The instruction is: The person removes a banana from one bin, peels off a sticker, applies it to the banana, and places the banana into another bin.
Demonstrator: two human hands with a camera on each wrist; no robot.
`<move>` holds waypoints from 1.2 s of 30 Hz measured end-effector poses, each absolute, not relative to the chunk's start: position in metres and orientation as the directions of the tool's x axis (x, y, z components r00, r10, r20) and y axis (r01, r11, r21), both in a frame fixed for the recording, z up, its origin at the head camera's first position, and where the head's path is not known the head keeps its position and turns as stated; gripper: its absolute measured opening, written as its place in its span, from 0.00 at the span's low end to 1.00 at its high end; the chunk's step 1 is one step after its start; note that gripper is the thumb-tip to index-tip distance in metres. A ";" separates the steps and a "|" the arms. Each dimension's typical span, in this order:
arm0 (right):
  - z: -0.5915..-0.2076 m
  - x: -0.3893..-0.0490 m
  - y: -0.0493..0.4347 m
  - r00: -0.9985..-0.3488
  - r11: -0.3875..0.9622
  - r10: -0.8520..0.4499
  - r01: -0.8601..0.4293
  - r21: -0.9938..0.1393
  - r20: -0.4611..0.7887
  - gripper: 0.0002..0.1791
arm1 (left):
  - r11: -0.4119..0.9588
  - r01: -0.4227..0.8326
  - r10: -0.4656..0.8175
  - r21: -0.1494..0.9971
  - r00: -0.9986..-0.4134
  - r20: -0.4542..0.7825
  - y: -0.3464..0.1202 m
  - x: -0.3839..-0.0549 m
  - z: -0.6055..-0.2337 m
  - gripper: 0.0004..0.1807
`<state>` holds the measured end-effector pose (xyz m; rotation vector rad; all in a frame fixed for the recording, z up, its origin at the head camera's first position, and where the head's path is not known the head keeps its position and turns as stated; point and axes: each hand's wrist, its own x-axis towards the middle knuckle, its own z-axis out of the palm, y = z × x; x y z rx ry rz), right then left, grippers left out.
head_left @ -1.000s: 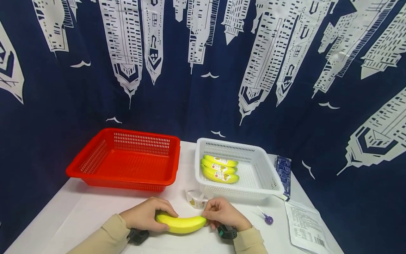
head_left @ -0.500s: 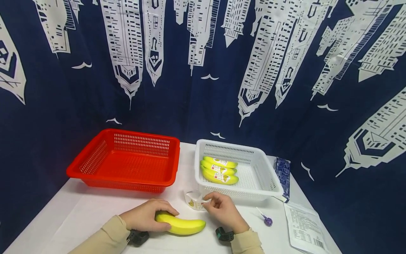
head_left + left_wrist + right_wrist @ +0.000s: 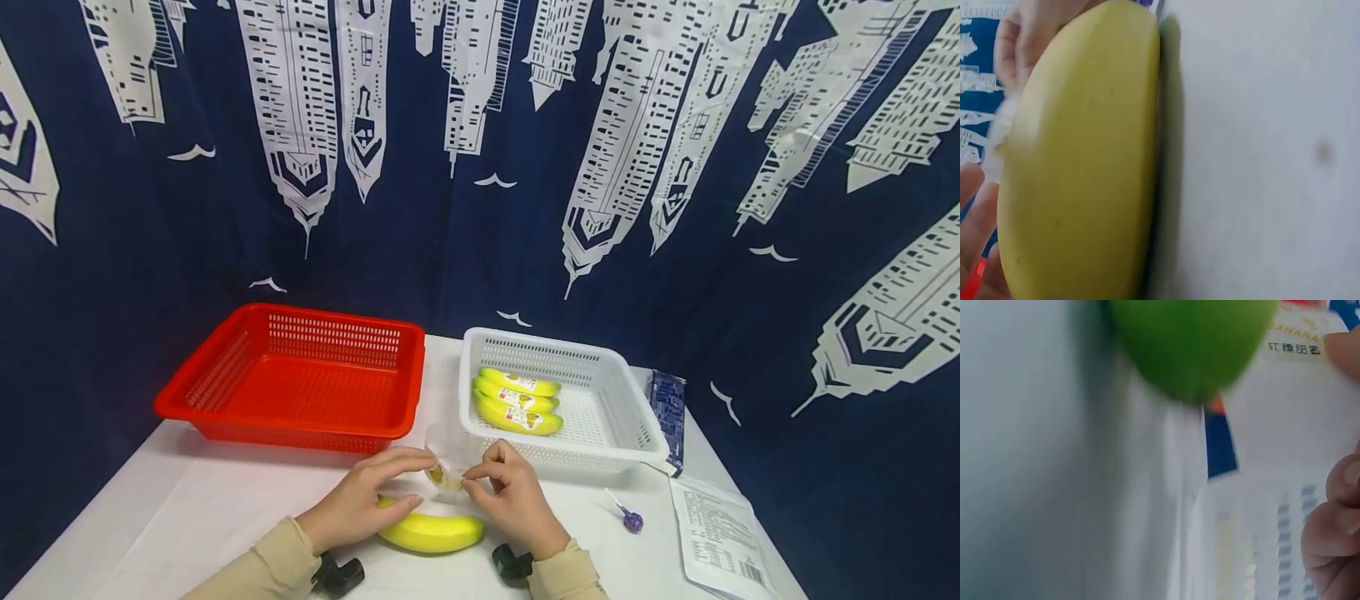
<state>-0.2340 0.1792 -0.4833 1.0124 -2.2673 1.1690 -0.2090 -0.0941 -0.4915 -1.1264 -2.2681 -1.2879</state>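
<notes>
A yellow banana [image 3: 435,534] lies crosswise on the white table, bare of any label on its visible side. Just beyond it, my right hand [image 3: 516,500] pinches a curled whitish strip of banana labels [image 3: 447,477] between thumb and fingertips. My left hand [image 3: 365,493] reaches over the banana's left end, its fingertips right at the strip's left side and its thumb overlapping the banana. Close up in the left wrist view, the banana [image 3: 1085,162] hides much of the strip. Printed lettering shows on the strip [image 3: 1291,394] in the right wrist view, beside the banana's green tip [image 3: 1191,344].
At the back left stands a red basket [image 3: 277,433]. A white basket [image 3: 558,454] at the back right holds three labelled bananas [image 3: 517,400]. A purple lollipop [image 3: 632,522], a white pouch [image 3: 723,533] and a blue packet [image 3: 667,417] lie on the right.
My right hand has left the banana's tip and taken hold of the label strip, lifting it slightly leftward. My left hand has let go of the banana and moved forward to the strip.
</notes>
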 end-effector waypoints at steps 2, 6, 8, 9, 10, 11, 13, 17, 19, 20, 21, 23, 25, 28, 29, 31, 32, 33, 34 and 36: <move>-0.483 -0.231 0.174 -0.649 0.309 -0.425 -0.759 -0.573 0.631 0.07 | 0.265 0.744 0.486 0.614 -0.653 0.581 -0.091 -0.208 -0.491 0.26; -0.484 -0.226 0.164 -0.742 0.144 -0.417 -0.625 -0.767 0.526 0.02 | 0.237 0.733 0.494 0.638 -0.656 0.571 -0.087 -0.206 -0.491 0.27; -0.485 -0.224 0.161 -0.787 0.087 -0.419 -0.531 -0.843 0.453 0.03 | 0.252 0.748 0.496 0.614 -0.644 0.582 -0.085 -0.205 -0.492 0.28; -0.485 -0.223 0.160 -0.802 0.059 -0.427 -0.486 -0.872 0.419 0.04 | 0.260 0.758 0.497 0.598 -0.636 0.590 -0.084 -0.205 -0.492 0.28; -0.485 -0.223 0.159 -0.809 0.037 -0.437 -0.453 -0.891 0.393 0.06 | 0.267 0.764 0.497 0.587 -0.631 0.596 -0.083 -0.205 -0.493 0.29; -0.485 -0.223 0.158 -0.810 0.016 -0.448 -0.430 -0.903 0.378 0.07 | 0.269 0.769 0.497 0.580 -0.626 0.600 -0.083 -0.205 -0.493 0.29; -0.486 -0.222 0.157 -0.802 -0.027 -0.472 -0.401 -0.916 0.365 0.08 | 0.271 0.778 0.494 0.567 -0.618 0.612 -0.082 -0.205 -0.494 0.28; -0.487 -0.222 0.156 -0.774 -0.102 -0.506 -0.384 -0.918 0.380 0.08 | 0.241 0.782 0.467 0.575 -0.613 0.638 -0.080 -0.204 -0.494 0.25; -0.488 -0.222 0.155 -0.761 -0.125 -0.517 -0.384 -0.915 0.391 0.08 | 0.241 0.786 0.442 0.569 -0.611 0.657 -0.079 -0.205 -0.494 0.23; -0.488 -0.222 0.154 -0.754 -0.135 -0.523 -0.386 -0.912 0.397 0.08 | 0.239 0.789 0.430 0.566 -0.609 0.667 -0.079 -0.205 -0.494 0.22; -0.488 -0.222 0.153 -0.745 -0.144 -0.531 -0.391 -0.909 0.404 0.08 | 0.240 0.793 0.419 0.561 -0.605 0.676 -0.078 -0.205 -0.495 0.21; -0.489 -0.221 0.151 -0.734 -0.147 -0.540 -0.399 -0.905 0.411 0.07 | 0.243 0.798 0.397 0.551 -0.600 0.694 -0.078 -0.205 -0.495 0.20; -0.489 -0.221 0.149 -0.722 -0.147 -0.547 -0.416 -0.897 0.424 0.07 | 0.261 0.787 0.376 0.560 -0.617 0.692 -0.077 -0.204 -0.495 0.19; -0.488 -0.220 0.147 -0.701 -0.148 -0.549 -0.455 -0.878 0.456 0.08 | 0.293 0.758 0.324 0.583 -0.652 0.685 -0.076 -0.204 -0.496 0.16; -0.488 -0.220 0.146 -0.693 -0.151 -0.549 -0.469 -0.870 0.468 0.08 | 0.305 0.745 0.305 0.593 -0.667 0.680 -0.076 -0.204 -0.496 0.16; -0.488 -0.219 0.145 -0.673 -0.159 -0.552 -0.494 -0.854 0.492 0.09 | 0.315 0.730 0.274 0.607 -0.682 0.678 -0.076 -0.204 -0.496 0.14; -0.488 -0.219 0.145 -0.669 -0.161 -0.552 -0.501 -0.850 0.498 0.09 | 0.308 0.728 0.265 0.612 -0.684 0.680 -0.076 -0.204 -0.496 0.13; -0.488 -0.219 0.145 -0.665 -0.164 -0.553 -0.504 -0.848 0.502 0.09 | 0.305 0.728 0.261 0.614 -0.684 0.681 -0.076 -0.205 -0.496 0.12; -0.489 -0.219 0.144 -0.663 -0.167 -0.555 -0.503 -0.848 0.502 0.09 | 0.300 0.734 0.262 0.610 -0.678 0.687 -0.076 -0.204 -0.497 0.12; -0.489 -0.220 0.144 -0.665 -0.164 -0.558 -0.499 -0.851 0.497 0.08 | 0.282 0.745 0.271 0.605 -0.667 0.694 -0.076 -0.204 -0.497 0.10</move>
